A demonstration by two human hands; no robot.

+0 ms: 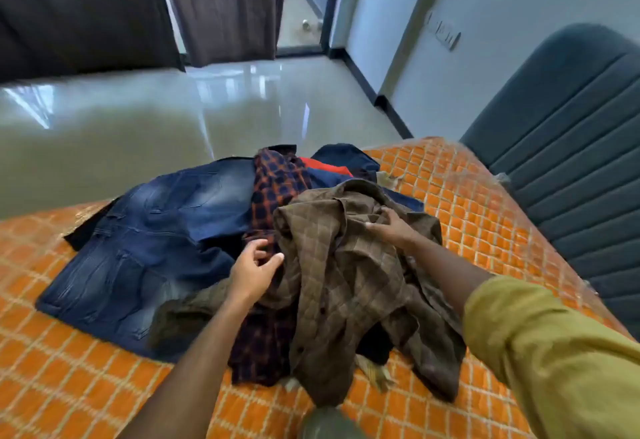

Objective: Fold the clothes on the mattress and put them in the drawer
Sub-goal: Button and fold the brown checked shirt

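Observation:
A heap of clothes lies on the orange checked mattress [69, 379]. On top and nearest me is a crumpled brown checked shirt [349, 286]. My right hand [389, 229] grips a bunch of its fabric near the top. My left hand [254, 270] hovers at the shirt's left edge, fingers loosely spread, holding nothing. Blue faded jeans [145, 248] lie flat at the left. A dark navy-and-orange checked shirt [277, 182] sits in the middle, partly under the brown one. Red cloth [323, 166] and dark blue cloth [346, 156] show at the back. No drawer is in view.
A dark teal padded headboard [568, 147] rises at the right of the mattress. Beyond the mattress is a glossy pale floor [173, 119], dark curtains [86, 12] and an open doorway [301, 5]. A white wall with a switch plate [445, 34] runs along the right.

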